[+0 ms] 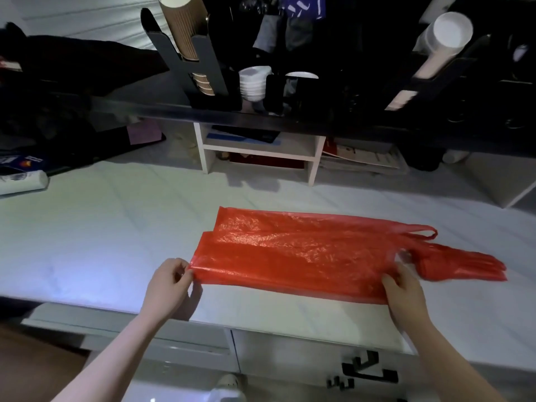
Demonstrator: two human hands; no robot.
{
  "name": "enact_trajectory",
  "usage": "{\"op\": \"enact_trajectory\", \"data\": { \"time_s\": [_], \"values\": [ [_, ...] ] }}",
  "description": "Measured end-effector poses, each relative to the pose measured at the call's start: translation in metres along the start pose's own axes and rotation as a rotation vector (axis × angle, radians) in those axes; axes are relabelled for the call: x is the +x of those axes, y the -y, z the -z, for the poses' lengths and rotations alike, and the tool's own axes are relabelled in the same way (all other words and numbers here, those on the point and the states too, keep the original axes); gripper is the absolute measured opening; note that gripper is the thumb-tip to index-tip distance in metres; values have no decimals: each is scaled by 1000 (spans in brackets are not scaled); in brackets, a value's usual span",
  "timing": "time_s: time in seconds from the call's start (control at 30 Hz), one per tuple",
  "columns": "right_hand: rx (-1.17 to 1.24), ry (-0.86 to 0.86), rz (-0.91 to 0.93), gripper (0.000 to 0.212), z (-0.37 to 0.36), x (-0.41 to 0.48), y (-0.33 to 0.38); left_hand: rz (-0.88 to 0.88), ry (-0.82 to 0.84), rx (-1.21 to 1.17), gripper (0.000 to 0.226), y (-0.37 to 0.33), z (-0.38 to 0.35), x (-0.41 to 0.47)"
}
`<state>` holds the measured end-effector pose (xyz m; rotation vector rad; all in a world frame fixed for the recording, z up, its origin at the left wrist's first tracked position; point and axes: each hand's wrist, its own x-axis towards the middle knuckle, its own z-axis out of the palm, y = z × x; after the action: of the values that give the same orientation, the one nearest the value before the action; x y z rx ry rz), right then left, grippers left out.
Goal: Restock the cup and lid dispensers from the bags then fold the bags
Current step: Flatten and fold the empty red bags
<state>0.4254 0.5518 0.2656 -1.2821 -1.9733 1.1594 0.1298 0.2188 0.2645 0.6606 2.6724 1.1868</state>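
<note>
Dark clutter (pixel 290 30) behind the cup dispensers (pixel 210 65) is hard to make out. Red bag (pixel 304 250) lies flat on the worktop (pixel 101 242); left hand (pixel 171 281) pinches its corner, right hand (pixel 401 288) grips its near edge

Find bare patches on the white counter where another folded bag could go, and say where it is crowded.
Widest: the counter left of the red bag, between the left hand and the rolled paper. Narrower: the strip between the bag and the white shelf unit. Crowded: the dark shelf above, packed with cup holders.
</note>
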Motion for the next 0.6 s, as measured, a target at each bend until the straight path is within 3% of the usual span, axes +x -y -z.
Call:
{"op": "enact_trajectory", "data": {
  "time_s": [0.2, 0.33, 0.43, 0.6],
  "values": [
    [-34, 17, -8, 16, -3, -2, 3, -21, -22, -194, 23, -2, 4, -2],
    [-207, -59, -14, 22, -5, -3, 3, 27, -5, 125, 9, 2, 1, 2],
    [-307, -67, -22, 31, -7, -2, 2, 39, 21, 375, 12, 1, -2, 3],
    [-345, -73, -1, 33, -9, -4, 2, 97, 3, 408, 9, -2, -3, 0]
  ]
}}
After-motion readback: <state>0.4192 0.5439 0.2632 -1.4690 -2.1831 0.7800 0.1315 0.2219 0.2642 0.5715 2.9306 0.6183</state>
